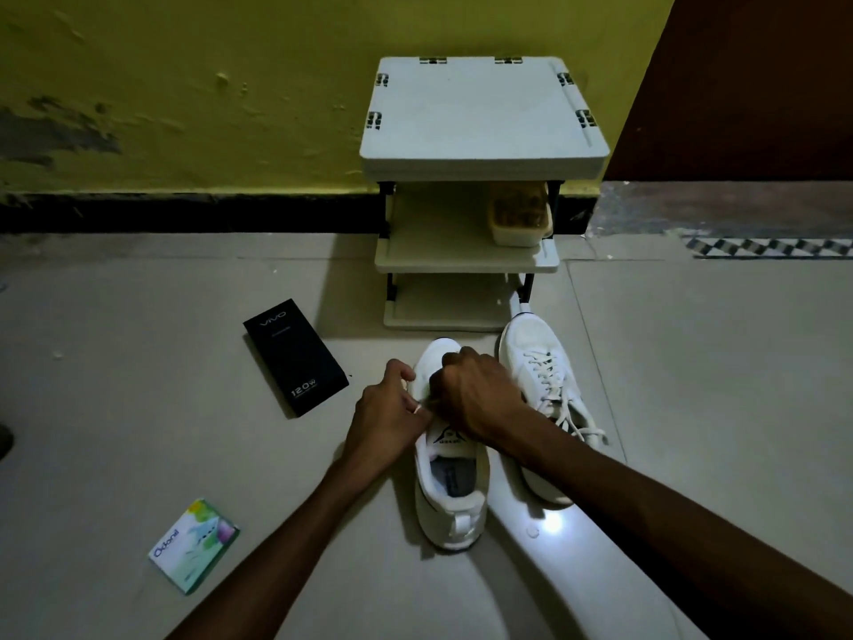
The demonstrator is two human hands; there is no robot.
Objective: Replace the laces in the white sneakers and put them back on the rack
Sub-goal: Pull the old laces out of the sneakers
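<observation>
Left shoe (450,491): white, stood on the floor (138,455) right in front of the person, toe toward the rack (480,108), heel toward the camera; its tongue and opening showed, its lacing zone lay under the hands.
Lace (417,409): only a small white bit showed, between the two hands at the left shoe's upper.
Left hand (387,413): sat at the left side of the shoe, thumb and forefinger closed narrowly, pinching the lace bit.
Right hand (480,394): lay over the shoe's forefoot, fingers curled down tight; what they held was hidden, so its grip could not be told.
Right shoe (531,344): white, just beside the left one and set a little further forward, toe near the rack's foot; it was laced, with loose ends (577,427) trailing at its side; the right forearm crossed over its heel.
Rack: white, three shelves with dark posts, stood against the yellow wall (184,85); the bottom shelf was just beyond the shoes' toes.
Tub (519,219): pale, with brownish contents, sat on the middle shelf at the right.
Black box (295,355): flat on the floor left of the shoes, marked "vivo" and "120W".
Odonil box (194,545): small, green and white, lay on the floor near the left forearm, well apart from the shoes.
Light spot (554,524): a bright patch on the floor beside the right shoe's heel.
</observation>
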